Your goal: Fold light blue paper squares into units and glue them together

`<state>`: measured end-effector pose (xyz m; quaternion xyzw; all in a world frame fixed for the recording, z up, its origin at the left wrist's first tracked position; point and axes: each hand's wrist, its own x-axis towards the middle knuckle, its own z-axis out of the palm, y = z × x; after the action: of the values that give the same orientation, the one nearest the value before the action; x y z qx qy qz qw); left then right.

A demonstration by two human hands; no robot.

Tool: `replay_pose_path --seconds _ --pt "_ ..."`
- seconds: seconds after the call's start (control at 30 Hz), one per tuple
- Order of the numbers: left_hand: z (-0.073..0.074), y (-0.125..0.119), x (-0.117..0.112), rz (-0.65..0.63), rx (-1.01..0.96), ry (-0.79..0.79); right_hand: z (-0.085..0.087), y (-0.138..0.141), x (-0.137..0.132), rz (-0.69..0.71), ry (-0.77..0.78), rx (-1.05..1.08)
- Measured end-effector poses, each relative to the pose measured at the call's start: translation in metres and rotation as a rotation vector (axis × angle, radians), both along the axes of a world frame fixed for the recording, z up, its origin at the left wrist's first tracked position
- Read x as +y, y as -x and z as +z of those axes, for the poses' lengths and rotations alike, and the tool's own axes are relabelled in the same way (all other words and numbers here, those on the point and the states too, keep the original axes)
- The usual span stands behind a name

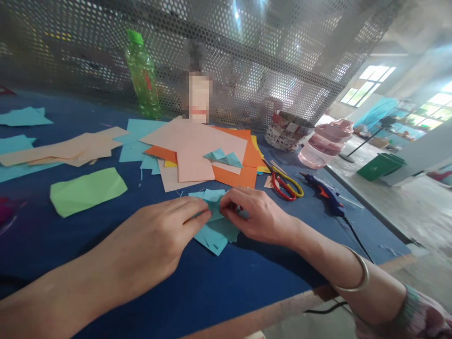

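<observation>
Light-blue paper [212, 231] lies in loose pieces on the blue tabletop in front of me. My left hand [165, 226] reaches in from the left, its thumb and fingers together on the edge of the upper blue piece. From the other side my right hand [259, 214] pinches the same piece between curled fingers and thumb; part of it is hidden by the fingers. Just beyond is a small folded blue paper [224, 157] with pointed peaks, resting on pink paper [194, 165].
Orange paper [240, 179] lies under the pink sheets. Red-and-yellow scissors [284, 183] and a blue glue gun [325, 194] are at right, before a paper-covered container [287, 132] and a pink bottle [325, 143]. Green paper [88, 188] lies left; a green bottle [143, 77] stands by the perforated metal screen [243, 56].
</observation>
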<state>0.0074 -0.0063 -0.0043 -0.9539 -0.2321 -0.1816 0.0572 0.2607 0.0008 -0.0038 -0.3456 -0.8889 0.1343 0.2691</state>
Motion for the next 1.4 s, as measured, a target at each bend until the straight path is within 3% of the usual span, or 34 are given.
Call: replay_pose_path --seconds 0.2,0.4,0.87,1.4 --pt "-0.008 0.004 0.007 0.017 -0.041 0.05 -0.005 0.003 -0.003 0.013 0.057 0.069" --pt "0.004 0.004 0.003 0.043 -0.017 0.081 -0.008 0.0 0.006 0.088 0.021 0.067" --pt "0.004 0.006 0.009 -0.102 0.004 -0.023 -0.011 -0.002 0.009 0.106 0.022 0.09" --pt "0.007 0.007 0.006 -0.023 0.011 0.043 -0.012 -0.003 0.011 0.144 0.06 0.133"
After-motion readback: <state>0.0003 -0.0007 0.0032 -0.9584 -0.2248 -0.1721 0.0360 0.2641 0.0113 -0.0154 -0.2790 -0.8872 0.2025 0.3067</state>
